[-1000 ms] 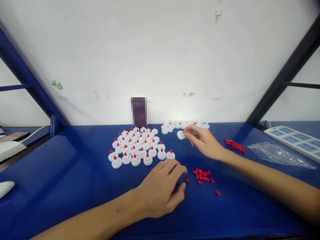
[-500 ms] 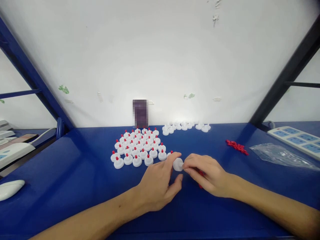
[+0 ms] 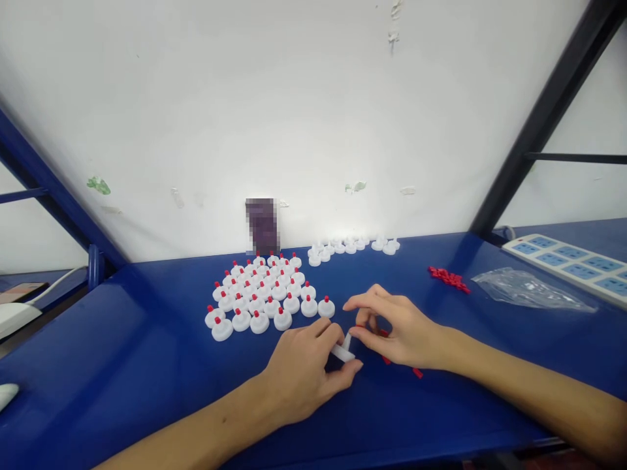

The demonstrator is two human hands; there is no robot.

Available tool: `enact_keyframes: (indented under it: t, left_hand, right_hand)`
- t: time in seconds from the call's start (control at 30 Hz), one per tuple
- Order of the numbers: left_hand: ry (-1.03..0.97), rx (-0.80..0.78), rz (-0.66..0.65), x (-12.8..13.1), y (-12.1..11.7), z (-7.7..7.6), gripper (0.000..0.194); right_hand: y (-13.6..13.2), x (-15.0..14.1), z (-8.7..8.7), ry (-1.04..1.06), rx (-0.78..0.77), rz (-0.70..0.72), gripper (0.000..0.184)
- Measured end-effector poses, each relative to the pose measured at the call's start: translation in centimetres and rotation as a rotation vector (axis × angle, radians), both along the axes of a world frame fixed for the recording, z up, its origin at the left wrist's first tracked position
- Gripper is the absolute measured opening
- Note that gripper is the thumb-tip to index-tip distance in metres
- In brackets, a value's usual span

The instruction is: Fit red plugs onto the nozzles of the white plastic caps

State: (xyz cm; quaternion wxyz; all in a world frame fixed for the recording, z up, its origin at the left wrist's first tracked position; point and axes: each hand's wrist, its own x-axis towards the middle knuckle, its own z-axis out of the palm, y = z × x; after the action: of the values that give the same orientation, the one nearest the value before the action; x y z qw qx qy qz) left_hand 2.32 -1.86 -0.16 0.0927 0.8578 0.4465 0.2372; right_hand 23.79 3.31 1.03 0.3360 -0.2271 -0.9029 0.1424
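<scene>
My left hand [image 3: 306, 365] grips a white nozzle cap [image 3: 343, 353] by its round base between fingers and thumb. The cap is tilted, its bare spout pointing up toward my right hand. My right hand [image 3: 392, 326] is close beside the spout, index finger and thumb apart, the thumb near the spout's tip. Under and behind this hand lie small red tips [image 3: 417, 373], mostly hidden by it. To the left stand many white caps with red tips [image 3: 283, 319] on their spouts, grouped on the blue table [image 3: 161, 365].
White caps without red tips [image 3: 351, 247] stand along the wall. A pile of red tips [image 3: 449, 279], a clear plastic bag [image 3: 531, 290] and a power strip [image 3: 573, 261] lie at right. A pixelated dark object [image 3: 263, 226] leans on the wall; a white mouse [image 3: 7, 395] sits at left.
My right hand picked up a white cap from the back group and brought it to my left hand. The left hand now holds it, and the right fingers have come off its spout.
</scene>
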Motion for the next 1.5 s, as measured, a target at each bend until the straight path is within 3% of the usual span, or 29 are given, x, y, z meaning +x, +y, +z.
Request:
enact_keyframes:
  t: [0.13, 0.33, 0.63, 0.8, 0.9, 1.0, 1.13, 1.37, 1.5]
  left_hand:
    - [0.011, -0.021, -0.021, 0.1, -0.1, 0.0, 0.015]
    - [-0.032, -0.034, -0.118, -0.2, 0.2, 0.1, 0.012]
    - [-0.059, -0.028, -0.16, -0.3, 0.0, 0.0, 0.015]
    - [-0.127, -0.105, -0.153, -0.2, -0.1, 0.5, 0.008]
    - [-0.182, -0.145, -0.191, -0.3, 0.0, 0.8, 0.006]
    - [-0.233, -0.141, -0.216, -0.3, 0.0, 1.0, 0.007]
    - [-0.295, -0.171, -0.216, -0.4, -0.1, 1.2, 0.012]
    - [-0.306, -0.281, -0.291, -0.4, -0.5, 1.6, 0.023]
    - [-0.264, -0.248, -0.203, -0.3, -0.5, 1.3, 0.035]
  right_hand:
    - [0.1, 0.2, 0.0, -0.009, -0.18, 0.05, 0.029]
    - [0.1, 0.2, 0.2, -0.039, -0.08, 0.141, 0.008]
    - [0.0, 0.1, 1.1, 0.037, -0.149, 0.14, 0.017]
    - [0.1, 0.1, 0.8, 0.042, -0.22, 0.089, 0.022]
    - [0.2, 0.1, 0.6, -0.019, -0.074, 0.016, 0.026]
    - [0.2, 0.2, 0.7, -0.141, 0.181, 0.016, 0.036]
    - [-0.5, 0.1, 1.1, -0.217, 0.381, 0.015, 0.041]
    - [-1.2, -0.2, 1.0, -0.329, 0.591, 0.075, 0.035]
    - [-1.4, -0.8, 0.3, -0.346, 0.627, 0.077, 0.036]
